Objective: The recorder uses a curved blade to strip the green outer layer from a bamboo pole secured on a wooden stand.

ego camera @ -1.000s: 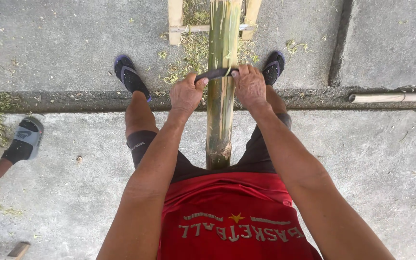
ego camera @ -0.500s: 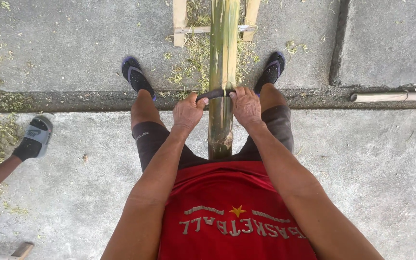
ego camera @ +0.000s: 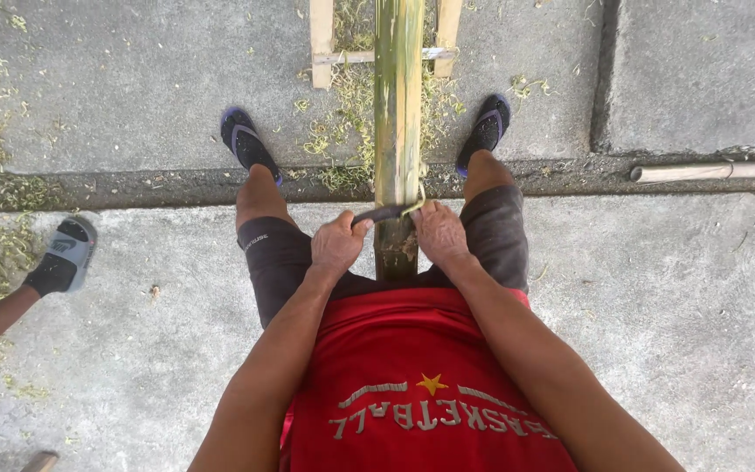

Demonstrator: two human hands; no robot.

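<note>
A long green bamboo pole (ego camera: 398, 96) runs away from me between my legs, its cut end near my lap. A dark curved blade (ego camera: 380, 213) lies across the pole close to that end. My left hand (ego camera: 336, 246) grips the blade's left end and my right hand (ego camera: 439, 232) grips its right end, one on each side of the pole. A thin green shaving curls up at the blade by my right hand.
A wooden frame (ego camera: 322, 42) holds the pole's far part. Green shavings (ego camera: 342, 131) litter the concrete. My sandalled feet (ego camera: 245, 142) straddle the pole. Another person's foot in a sandal (ego camera: 63, 256) is at the left. A pale pipe (ego camera: 709, 171) lies at the right.
Both hands have drawn the blade along the pole toward me, from beside my feet to near the pole's cut end.
</note>
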